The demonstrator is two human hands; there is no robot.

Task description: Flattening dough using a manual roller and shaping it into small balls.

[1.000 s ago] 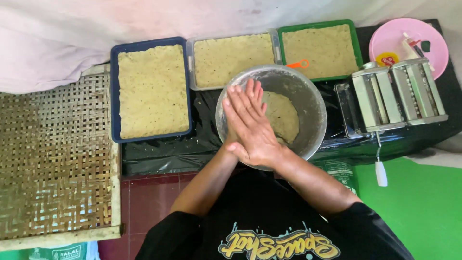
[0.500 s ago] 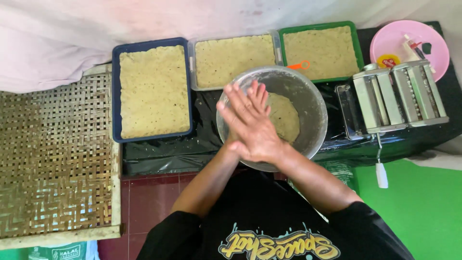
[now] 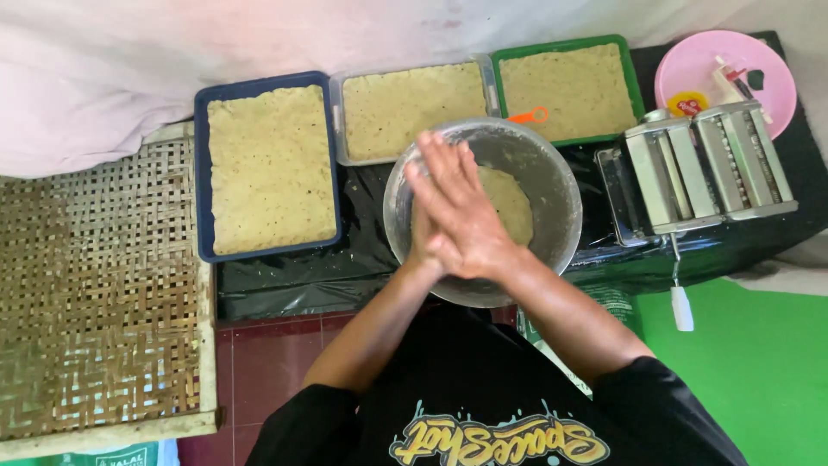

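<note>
Over the round steel mixing bowl (image 3: 483, 211), mid-tabletop near the front edge: both palms pressed flat together, nothing visibly gripped.

Right hand (image 3: 461, 211) lies on top, fingers straight and pointing to the far edge; left hand (image 3: 424, 246) sits under it, mostly covered. Can't tell if a bit of dough is trapped between them. Pale yellow speckled dough lump (image 3: 509, 203) rests in the bowl bottom, right of the hands. Along the far edge: dark blue rectangular tray (image 3: 203, 173), clear tray (image 3: 338, 112), green tray (image 3: 634, 82), all filled level with the same mix. Steel hand-crank roller machine (image 3: 703, 168) at the right edge. My read: keep palms flat, even pressure, stay above the bowl so crumbs drop in.
</note>
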